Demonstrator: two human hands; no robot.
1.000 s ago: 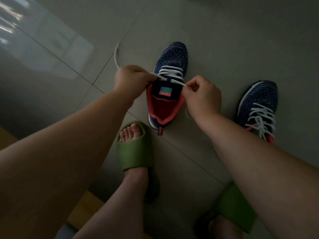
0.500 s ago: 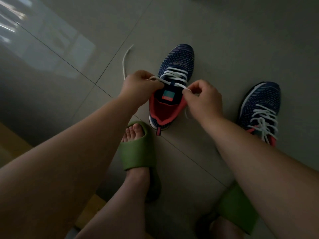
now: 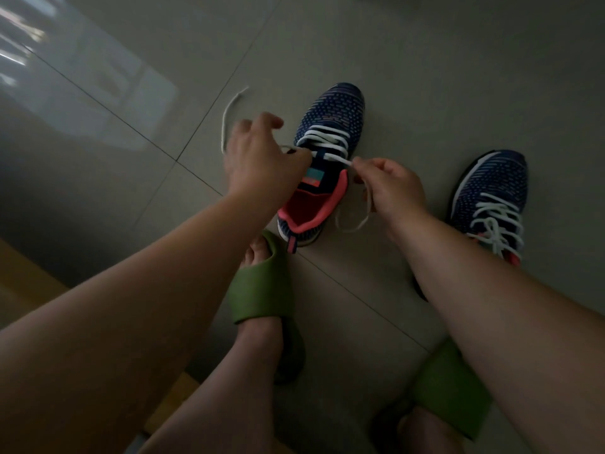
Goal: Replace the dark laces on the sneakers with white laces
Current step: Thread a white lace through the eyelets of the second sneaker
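No words or numbers to read here. The one label in sight sits on the tongue of the near sneaker [image 3: 322, 165]: a small patch [image 3: 313, 177] with a teal block above a red one, any lettering on it too blurred and dim to make out. The far sneaker [image 3: 491, 204] shows only its dotted knit pattern, no logo legible. The green slides [image 3: 262, 290] carry no visible marks.
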